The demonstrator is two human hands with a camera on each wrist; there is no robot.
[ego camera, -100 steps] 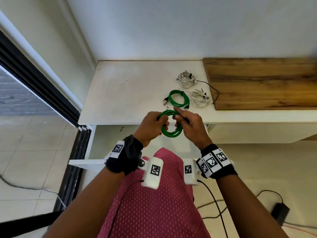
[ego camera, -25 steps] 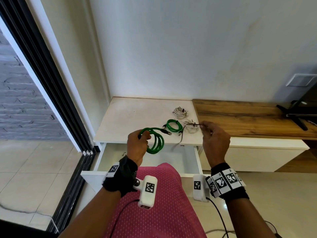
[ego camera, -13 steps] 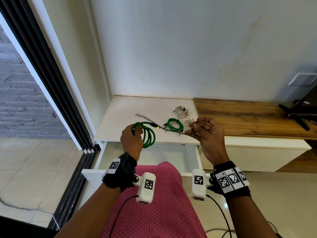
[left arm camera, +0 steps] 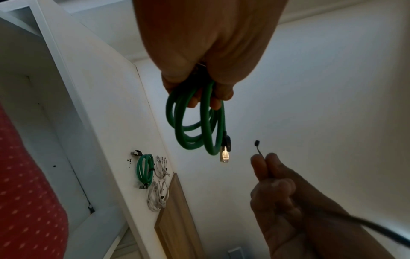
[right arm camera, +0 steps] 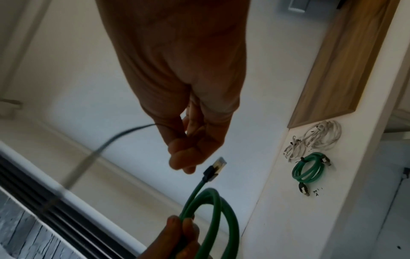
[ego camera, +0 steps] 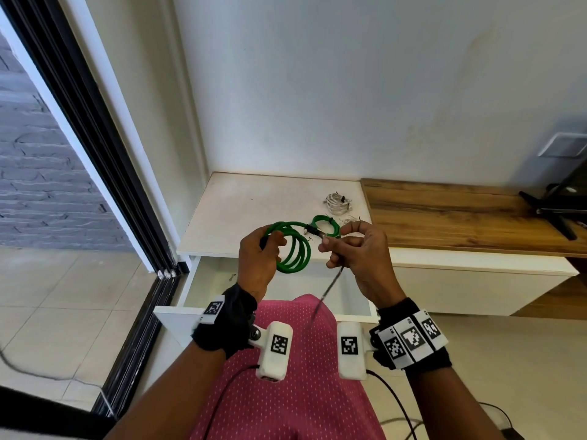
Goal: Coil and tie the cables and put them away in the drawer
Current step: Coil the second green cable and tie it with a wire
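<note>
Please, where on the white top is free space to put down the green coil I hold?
The left part of the white top, between the wall corner and the tied green coil, is bare. It is crowded at the right, by the wooden board: the white bundles and tied coil lie close together.

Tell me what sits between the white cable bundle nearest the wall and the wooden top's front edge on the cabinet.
A second white cable bundle lies there, just before the bundle nearest the wall beside the wooden top; the right wrist view shows it best.

Black tie (right arm camera: 88, 157) motion-blurred below right hand (ego camera: 359, 258), small scraps (left arm camera: 128, 160) on cabinet unidentifiable
</note>
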